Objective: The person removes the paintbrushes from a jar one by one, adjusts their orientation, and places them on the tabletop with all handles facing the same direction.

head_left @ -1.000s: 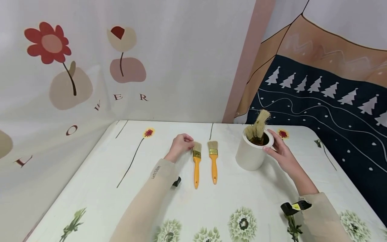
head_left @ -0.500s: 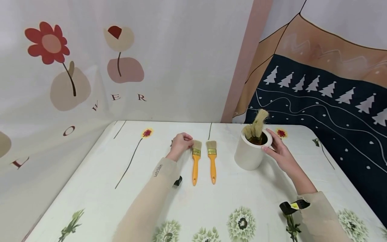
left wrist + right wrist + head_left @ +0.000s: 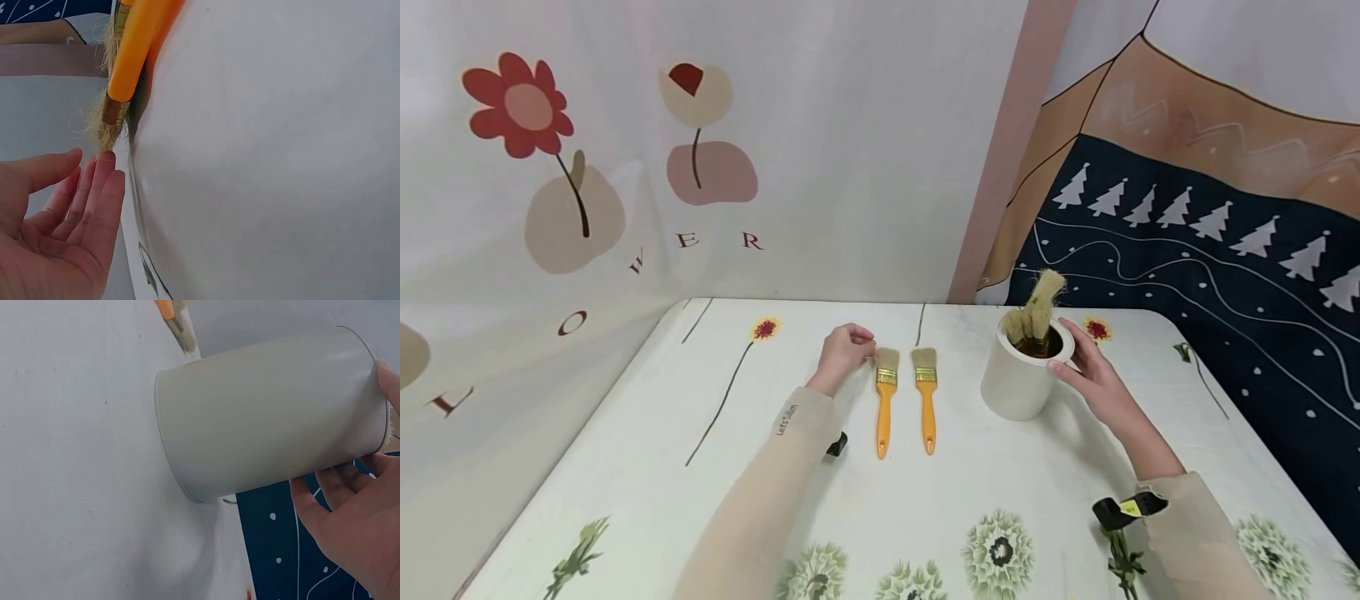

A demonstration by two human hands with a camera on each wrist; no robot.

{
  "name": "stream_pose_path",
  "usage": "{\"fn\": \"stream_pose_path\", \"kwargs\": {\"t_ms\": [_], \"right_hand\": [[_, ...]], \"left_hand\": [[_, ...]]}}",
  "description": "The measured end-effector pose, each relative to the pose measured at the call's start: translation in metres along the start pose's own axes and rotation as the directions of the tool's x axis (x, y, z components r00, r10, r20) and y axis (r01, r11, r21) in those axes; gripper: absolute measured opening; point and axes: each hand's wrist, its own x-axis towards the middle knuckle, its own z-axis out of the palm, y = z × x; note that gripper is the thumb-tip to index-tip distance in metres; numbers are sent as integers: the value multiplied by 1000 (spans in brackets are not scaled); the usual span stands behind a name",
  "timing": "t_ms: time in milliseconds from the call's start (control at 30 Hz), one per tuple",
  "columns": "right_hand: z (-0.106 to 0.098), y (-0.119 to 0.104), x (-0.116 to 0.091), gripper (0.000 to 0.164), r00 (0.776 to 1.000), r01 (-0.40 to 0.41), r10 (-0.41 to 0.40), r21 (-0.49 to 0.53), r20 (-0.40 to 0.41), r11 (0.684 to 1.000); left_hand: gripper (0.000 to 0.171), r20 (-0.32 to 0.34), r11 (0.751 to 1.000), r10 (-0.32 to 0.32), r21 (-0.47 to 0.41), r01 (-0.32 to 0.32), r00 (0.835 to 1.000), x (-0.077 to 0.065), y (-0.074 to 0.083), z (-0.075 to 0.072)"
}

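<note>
Two flat paintbrushes with orange handles lie side by side on the cloth, bristles pointing away: a left paintbrush (image 3: pixel 883 412) and a right paintbrush (image 3: pixel 928 412). My left hand (image 3: pixel 842 358) is just left of the left brush's bristles. The left wrist view shows that hand (image 3: pixel 69 231) with fingers extended, thumb apart, fingertips right at the bristle tips. With fingers and thumb at the rim, my right hand (image 3: pixel 1096 379) holds an upright off-white cylindrical pot (image 3: pixel 1015 383). More brushes (image 3: pixel 1043 304) stand in the pot, bristles up, their handles hidden inside.
A white flower-printed tablecloth (image 3: pixel 722 517) covers the table. Behind it hangs a pale printed curtain (image 3: pixel 850 167), with a dark blue tree-patterned cloth (image 3: pixel 1150 250) at the right. Black straps (image 3: pixel 1127 510) sit at the wrists.
My left hand's fingers have lifted and drawn slightly left from the bristles. The left brush has shifted a little away from me. The right hand stays on the pot.
</note>
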Motion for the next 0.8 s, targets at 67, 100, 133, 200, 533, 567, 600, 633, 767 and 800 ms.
{"fn": "stream_pose_path", "kwargs": {"t_ms": [67, 100, 133, 200, 533, 567, 600, 633, 767, 800], "right_hand": [[0, 0, 0, 76, 1000, 4, -4, 4, 1, 1000], [0, 0, 0, 76, 1000, 4, -4, 6, 2, 1000], [0, 0, 0, 76, 1000, 7, -7, 8, 2, 1000], [1, 0, 1, 76, 1000, 10, -10, 8, 2, 1000], [0, 0, -1, 75, 1000, 10, -10, -21, 3, 1000], [0, 0, -1, 75, 1000, 11, -11, -21, 3, 1000], [0, 0, -1, 75, 1000, 11, -11, -22, 3, 1000], [0, 0, -1, 75, 1000, 12, -12, -22, 3, 1000], [1, 0, -1, 75, 1000, 21, -21, -8, 2, 1000], [1, 0, -1, 75, 1000, 23, -23, -4, 2, 1000]], "left_hand": [[20, -1, 1000, 9, -1, -9, 1000, 0, 1, -1], [20, -2, 1000, 13, -3, -13, 1000, -1, 1, -1], [21, -3, 1000, 17, -5, -17, 1000, -1, 2, -2], [21, -5, 1000, 22, -14, -22, 1000, -2, 2, -3], [23, -5, 998, 29, -52, -29, 1000, -4, 4, -4], [23, -5, 998, 29, -56, -29, 1000, -4, 5, -3], [22, -6, 998, 29, -57, -29, 1000, -4, 5, -3], [23, -6, 998, 29, -59, -29, 1000, -4, 5, -3], [23, -6, 997, 32, -67, -33, 999, -4, 7, -2], [23, -6, 997, 33, -68, -34, 999, -4, 7, -2]]}}
